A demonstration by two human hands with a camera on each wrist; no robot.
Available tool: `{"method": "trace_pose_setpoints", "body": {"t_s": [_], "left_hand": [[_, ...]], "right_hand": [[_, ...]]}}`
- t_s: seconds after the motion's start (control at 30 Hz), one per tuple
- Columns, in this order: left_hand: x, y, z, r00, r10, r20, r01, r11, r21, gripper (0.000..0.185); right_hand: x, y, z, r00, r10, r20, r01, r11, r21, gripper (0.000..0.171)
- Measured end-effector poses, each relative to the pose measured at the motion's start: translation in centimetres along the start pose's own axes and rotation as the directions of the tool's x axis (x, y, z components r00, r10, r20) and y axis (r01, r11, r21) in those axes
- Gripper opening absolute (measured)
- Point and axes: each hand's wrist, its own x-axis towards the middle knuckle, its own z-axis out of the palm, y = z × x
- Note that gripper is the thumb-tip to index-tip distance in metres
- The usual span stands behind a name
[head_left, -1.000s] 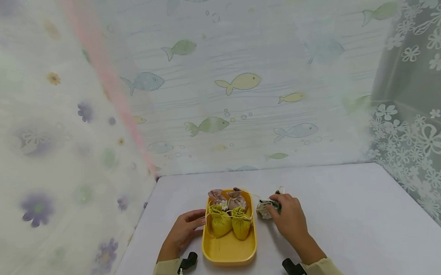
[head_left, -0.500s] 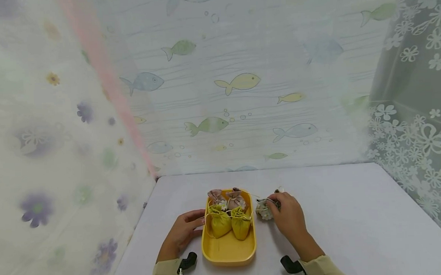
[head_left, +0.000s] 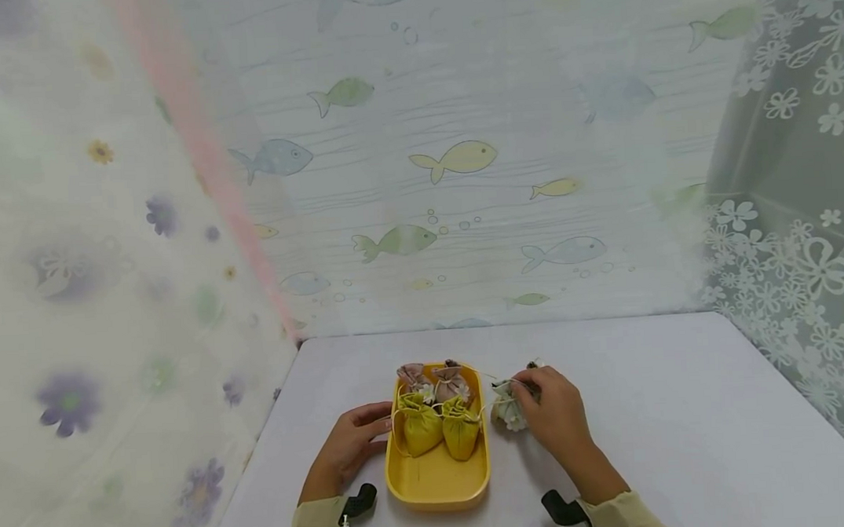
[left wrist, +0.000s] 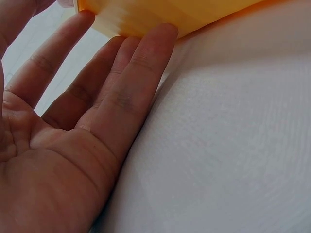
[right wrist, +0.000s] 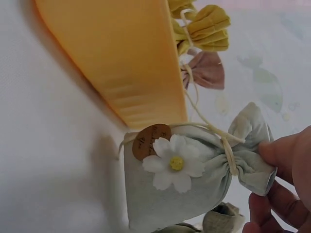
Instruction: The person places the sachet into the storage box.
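right hand point(head_left: 552, 416) fingertips point(right wrist: 279, 150) pinching the gathered top of a pale green pouch point(right wrist: 194, 182), with white daisy and small round tag on its front, tied with cream string. pouch in the lower centre of the right wrist view, touching the outer wall of the yellow tray point(head_left: 439, 483); in the head view just right of the tray, below frame centre. left hand point(head_left: 348, 447) with straight, relaxed fingers point(left wrist: 146, 63) lying together, tips against the tray's left wall. inside the tray: two yellow pouches point(head_left: 439, 428) side by side, two brownish pouches point(head_left: 436, 381) behind them. all on a white table point(head_left: 684, 425).
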Motion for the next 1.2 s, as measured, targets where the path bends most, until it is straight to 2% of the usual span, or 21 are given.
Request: {"method": "trace_pose_setpoints", "body": {"t_s": [0.33,0.6,0.93,1.2], "left_hand": [[-0.1,0.0,0.0,1.000,0.002,0.005,-0.002,1.000,0.005,0.059],[-0.1,-0.1,-0.1,1.000,0.013,0.024,-0.014,1.000,0.005,0.058],[0.1,0.1,-0.1,1.000,-0.005,0.019,0.005,1.000,0.003,0.059],[0.0,0.1,-0.1,1.000,-0.017,0.000,0.017,1.000,0.014,0.059]], "right_hand": [[0.4,-0.9,-1.2,0.996,-0.080,-0.042,0.083,0.993,0.087,0.014],[0.5,-1.9,-2.0,0.995,-0.097,-0.033,0.101,0.988,0.116,0.013],[0.6,-3.6,-3.4,0.991,-0.122,-0.051,0.129,0.979,0.155,0.005],[0.6,-4.9,-4.2,0.986,-0.157,-0.059,0.166,0.966,0.197,0.008]]}}
